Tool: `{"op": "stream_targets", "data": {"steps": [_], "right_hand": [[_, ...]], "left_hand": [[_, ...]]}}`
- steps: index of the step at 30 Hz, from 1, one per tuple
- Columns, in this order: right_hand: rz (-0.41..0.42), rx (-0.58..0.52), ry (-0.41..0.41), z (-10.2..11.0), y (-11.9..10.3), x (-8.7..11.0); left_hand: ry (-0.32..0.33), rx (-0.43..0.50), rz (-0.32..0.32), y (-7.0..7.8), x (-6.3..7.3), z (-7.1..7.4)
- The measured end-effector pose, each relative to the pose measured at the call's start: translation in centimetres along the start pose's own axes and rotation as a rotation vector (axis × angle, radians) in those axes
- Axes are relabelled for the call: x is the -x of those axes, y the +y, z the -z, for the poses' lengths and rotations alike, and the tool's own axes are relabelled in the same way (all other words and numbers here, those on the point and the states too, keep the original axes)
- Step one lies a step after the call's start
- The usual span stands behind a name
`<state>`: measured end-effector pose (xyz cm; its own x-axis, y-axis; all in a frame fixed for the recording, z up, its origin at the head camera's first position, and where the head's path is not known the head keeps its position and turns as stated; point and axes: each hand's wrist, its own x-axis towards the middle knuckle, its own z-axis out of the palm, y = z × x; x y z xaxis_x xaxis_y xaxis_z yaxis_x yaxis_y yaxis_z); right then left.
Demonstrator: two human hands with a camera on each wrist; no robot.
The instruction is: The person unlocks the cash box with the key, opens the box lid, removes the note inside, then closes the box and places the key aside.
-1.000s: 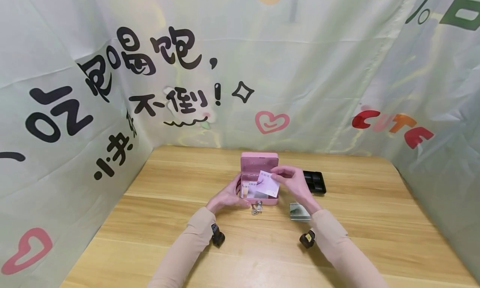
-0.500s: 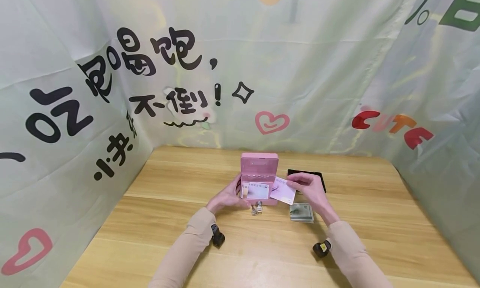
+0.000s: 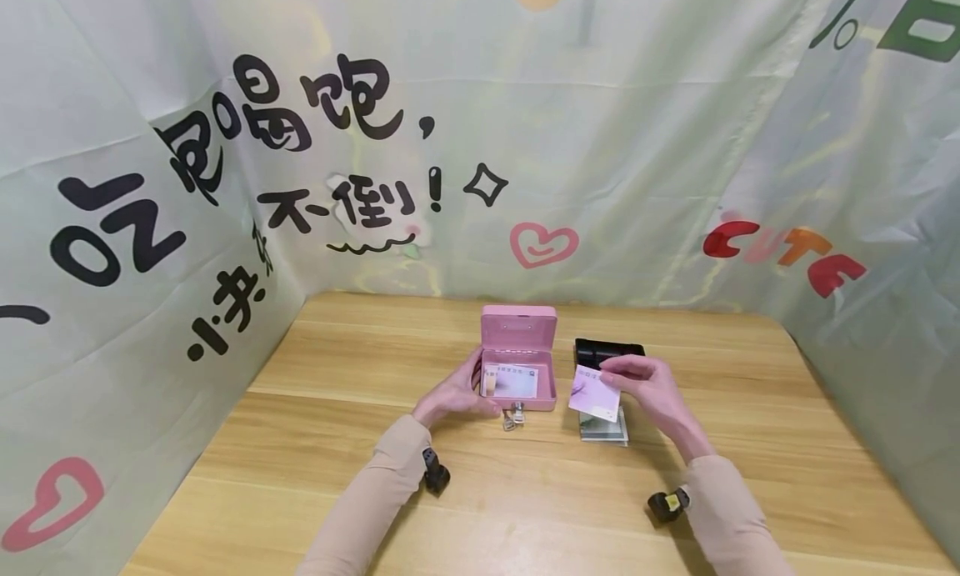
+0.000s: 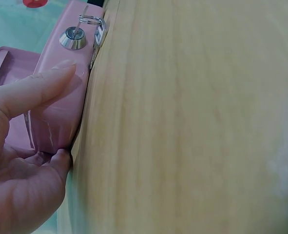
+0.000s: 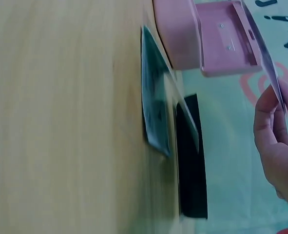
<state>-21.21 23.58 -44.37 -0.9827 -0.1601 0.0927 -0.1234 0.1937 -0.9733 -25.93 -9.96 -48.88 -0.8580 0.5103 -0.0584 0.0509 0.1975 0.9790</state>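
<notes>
A small pink cash box (image 3: 546,403) stands on the table with its lid (image 3: 517,330) raised. My left hand (image 3: 456,390) grips its left end, thumb (image 4: 56,83) along the front and fingers bent at the lower corner. Inside lies a pale banknote (image 3: 517,383). From the front lock (image 4: 73,38) hangs a key on a ring. Right of the box, my right hand (image 3: 654,390) pinches a purple banknote (image 3: 594,394) by its upper right corner, tilted above folded green banknotes (image 3: 604,433). In the right wrist view, the purple note (image 5: 263,51) shows edge-on between thumb and fingers.
A black compartment tray (image 3: 609,348) lies behind the right hand, partly hidden by the hand and the purple note. A printed cloth (image 3: 622,184) hangs behind the wooden table (image 3: 375,343) and along both sides.
My right hand has carried the purple banknote from over the box rightward to above the green banknotes. The pale banknote in the box is now uncovered. My left hand has stayed in place.
</notes>
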Motion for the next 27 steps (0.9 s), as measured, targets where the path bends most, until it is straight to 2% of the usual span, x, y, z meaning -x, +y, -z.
{"op": "stream_targets", "data": {"steps": [8, 16, 19, 23, 27], "right_hand": [[-0.039, -0.002, -0.018, 2.2, 0.4, 1.0], [-0.059, -0.144, -0.081, 4.2, 1.3, 1.5], [-0.072, -0.166, -0.110, 4.9, 1.5, 1.6], [-0.108, -0.137, -0.133, 5.8, 1.7, 1.6], [-0.150, -0.055, -0.139, 6.7, 2.0, 1.5]], "left_hand": [[0.008, -0.009, 0.019, 0.1, 0.0, -0.1], [0.009, -0.007, 0.028, 0.2, 0.0, -0.1], [0.011, -0.005, 0.025, 0.2, 0.1, -0.1], [0.024, -0.013, 0.043, 0.1, 0.1, -0.1], [0.022, -0.018, 0.047, 0.1, 0.1, -0.1]]}}
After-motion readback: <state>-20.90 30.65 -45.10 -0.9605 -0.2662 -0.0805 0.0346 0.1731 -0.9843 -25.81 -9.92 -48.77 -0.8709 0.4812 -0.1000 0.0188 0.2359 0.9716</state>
